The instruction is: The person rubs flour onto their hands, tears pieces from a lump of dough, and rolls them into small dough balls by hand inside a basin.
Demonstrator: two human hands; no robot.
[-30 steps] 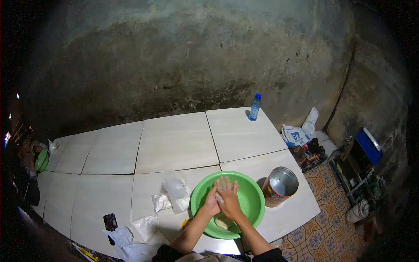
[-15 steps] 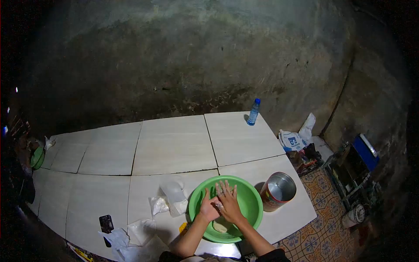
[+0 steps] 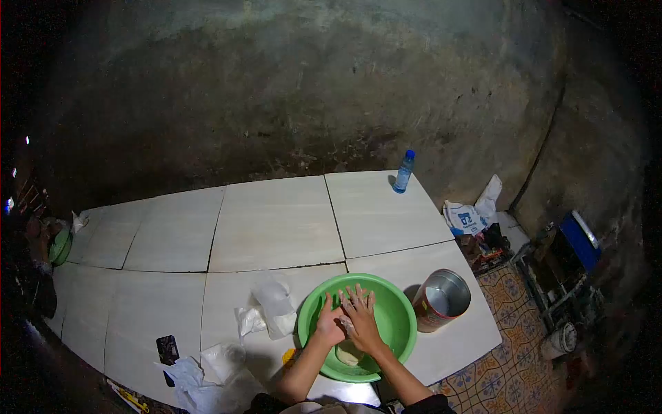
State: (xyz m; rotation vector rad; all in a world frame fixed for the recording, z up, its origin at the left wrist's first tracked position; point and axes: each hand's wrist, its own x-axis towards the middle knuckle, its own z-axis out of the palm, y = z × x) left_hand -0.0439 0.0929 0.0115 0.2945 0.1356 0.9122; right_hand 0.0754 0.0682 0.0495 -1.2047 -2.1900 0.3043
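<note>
A green plastic basin (image 3: pixel 407 328) stands at the front of the table, and both my hands are over its inside. My left hand (image 3: pixel 329 324) is open, palm turned up and fingers stretched. My right hand (image 3: pixel 360 319) lies against the left palm with its fingers spread; whitish residue sticks to its fingers. Below the hands, at the near side of the basin, rests a pale lump of dough (image 3: pixel 349 355), partly hidden by my right wrist. Whether any small bit of dough sits between the palms is hidden.
An open metal tin (image 3: pixel 441 303) stands right of the basin. Clear plastic bags (image 3: pixel 276 310) and white bags (image 3: pixel 189 383) lie to the left, near a dark phone (image 3: pixel 167 350). A blue-capped bottle (image 3: pixel 403 172) stands at the far edge, before the wall.
My right hand has shifted slightly against the left palm. The whole view has tilted a little; the dough, basin and tin stay in place.
</note>
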